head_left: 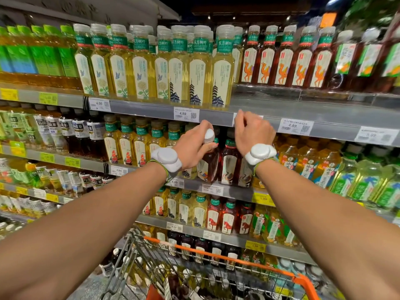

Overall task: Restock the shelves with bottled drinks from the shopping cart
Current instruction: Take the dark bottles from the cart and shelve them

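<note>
My left hand [192,146] grips a dark red tea bottle [208,165] by its neck, just under the white cap. The bottle is upright at the front of the second shelf [229,189], beside matching red tea bottles [229,163]. My right hand [252,132] is raised just to the right, at the price rail of the shelf above. Its back faces me with the fingers curled, hiding what they touch. The shopping cart [218,257], wire with an orange rim, stands below and holds several bottles [173,280].
Shelves full of bottled tea fill the view: yellow green-tea bottles [179,68] on the top shelf, camel-label red tea [283,61] to the right, green-label bottles [350,176] at lower right. Price tags [186,114] line the rails. Both wrists wear white devices.
</note>
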Motion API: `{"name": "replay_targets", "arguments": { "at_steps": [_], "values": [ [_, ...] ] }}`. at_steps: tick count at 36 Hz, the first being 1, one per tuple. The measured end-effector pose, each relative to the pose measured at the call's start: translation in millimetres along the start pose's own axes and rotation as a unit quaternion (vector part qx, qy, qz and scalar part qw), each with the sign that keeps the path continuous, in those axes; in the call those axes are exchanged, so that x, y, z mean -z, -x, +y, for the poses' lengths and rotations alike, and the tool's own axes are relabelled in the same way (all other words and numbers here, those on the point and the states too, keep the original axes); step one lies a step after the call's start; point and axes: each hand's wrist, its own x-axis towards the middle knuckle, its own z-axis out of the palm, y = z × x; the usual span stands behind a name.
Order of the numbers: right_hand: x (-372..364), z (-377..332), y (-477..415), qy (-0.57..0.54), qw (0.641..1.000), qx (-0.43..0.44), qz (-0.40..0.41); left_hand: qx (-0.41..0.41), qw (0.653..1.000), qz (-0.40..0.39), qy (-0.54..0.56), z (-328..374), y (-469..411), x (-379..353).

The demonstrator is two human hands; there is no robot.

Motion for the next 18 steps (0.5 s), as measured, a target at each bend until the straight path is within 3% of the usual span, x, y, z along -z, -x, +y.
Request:
{"name": "replay_targets", "arguments": {
  "at_steps": [6,11,15,18],
  "values": [
    [-6.7,12.4,-35.0,0.07,0.994,0.079,0.033,-0.001,1.0,0.015,-0.008,5.4,-5.1,0.8],
    [-8.7,7.7,-51.2,0.133,0.986,0.104,0.007,-0.01,1.0,0.017,-0.014,5.2,-4.1,-9.7],
    [-17.1,12.9,-61.4,0.186,0.975,0.107,-0.063,-0.005,1.0,0.019,-0.012,3.2,-8.0,-18.2],
    [-23.5,13.6,-59.7,0.188,0.975,0.1,-0.06,-0.006,1.0,0.017,-0.018,1.5,-6.6,-25.5]
  ]
}}
